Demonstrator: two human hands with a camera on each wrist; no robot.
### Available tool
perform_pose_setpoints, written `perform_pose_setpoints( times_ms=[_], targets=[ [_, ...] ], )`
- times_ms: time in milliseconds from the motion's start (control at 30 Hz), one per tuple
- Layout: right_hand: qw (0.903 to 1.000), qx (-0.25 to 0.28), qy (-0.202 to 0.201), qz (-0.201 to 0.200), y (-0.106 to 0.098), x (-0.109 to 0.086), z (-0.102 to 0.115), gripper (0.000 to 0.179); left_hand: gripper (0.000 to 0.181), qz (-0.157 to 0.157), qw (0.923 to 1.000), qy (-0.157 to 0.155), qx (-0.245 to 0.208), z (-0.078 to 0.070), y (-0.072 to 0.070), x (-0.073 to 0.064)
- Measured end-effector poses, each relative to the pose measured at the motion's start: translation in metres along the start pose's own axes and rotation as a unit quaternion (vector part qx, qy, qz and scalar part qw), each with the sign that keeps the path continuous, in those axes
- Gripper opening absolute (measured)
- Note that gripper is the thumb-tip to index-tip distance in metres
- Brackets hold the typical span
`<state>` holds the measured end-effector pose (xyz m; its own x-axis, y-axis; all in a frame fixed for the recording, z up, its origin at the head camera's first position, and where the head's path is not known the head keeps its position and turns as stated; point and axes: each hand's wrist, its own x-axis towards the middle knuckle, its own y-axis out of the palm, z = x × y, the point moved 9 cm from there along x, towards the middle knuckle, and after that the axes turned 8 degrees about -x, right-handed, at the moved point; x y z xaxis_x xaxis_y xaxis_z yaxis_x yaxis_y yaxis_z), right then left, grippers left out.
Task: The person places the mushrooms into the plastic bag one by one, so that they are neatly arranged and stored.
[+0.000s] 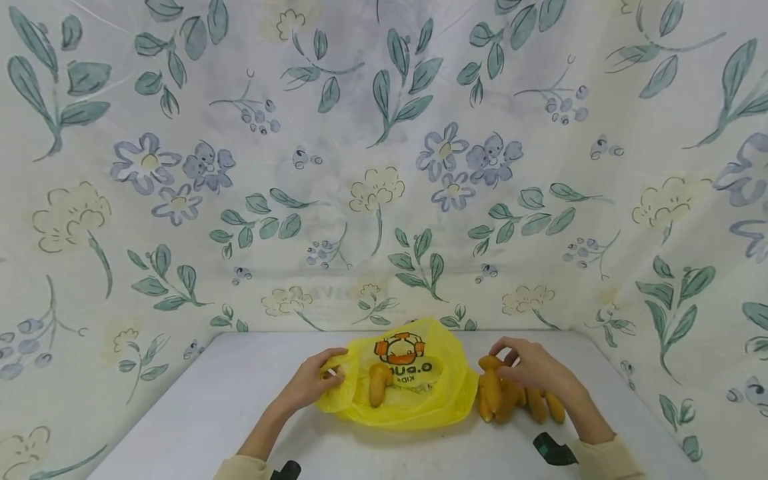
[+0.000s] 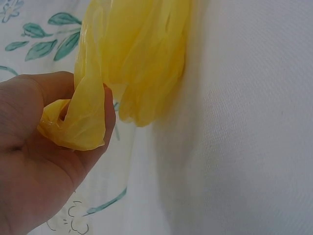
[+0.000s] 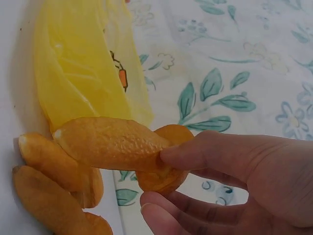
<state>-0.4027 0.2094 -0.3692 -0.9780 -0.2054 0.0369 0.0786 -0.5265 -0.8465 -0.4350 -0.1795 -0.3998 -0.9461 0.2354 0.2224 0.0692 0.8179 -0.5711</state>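
A yellow plastic bag point(image 1: 450, 407) with a printed cartoon duck lies spread on the table, its mouth towards me. My left hand point(image 1: 309, 383) grips the bag's left edge; in the left wrist view the thin plastic point(image 2: 88, 115) is bunched between thumb and fingers. One orange-brown mushroom point(image 1: 378, 390) is inside the bag. Just right of the bag, my right hand point(image 1: 537, 367) pinches another mushroom point(image 3: 107, 142) near its cap, thumb on top, the pale stem end pointing towards the bag. Below it, several more mushrooms point(image 3: 46, 196) lie in a pile.
The white table point(image 1: 198, 407) ends at a floral-patterned sheet point(image 1: 336, 200) hanging behind and along both sides. A dark wrist-worn device point(image 1: 553, 450) sits at the right wrist, and another point(image 1: 288, 471) at the left.
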Motion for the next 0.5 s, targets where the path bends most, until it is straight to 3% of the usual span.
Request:
perform_pose_setpoints(
  times_ms=[500],
  targets=[
    [0.999,0.042,-0.011,-0.008,0.005,0.019,0.027,0.028,0.046,-0.007,1.0,0.005,0.004,-0.002,-0.001,0.0]
  ],
)
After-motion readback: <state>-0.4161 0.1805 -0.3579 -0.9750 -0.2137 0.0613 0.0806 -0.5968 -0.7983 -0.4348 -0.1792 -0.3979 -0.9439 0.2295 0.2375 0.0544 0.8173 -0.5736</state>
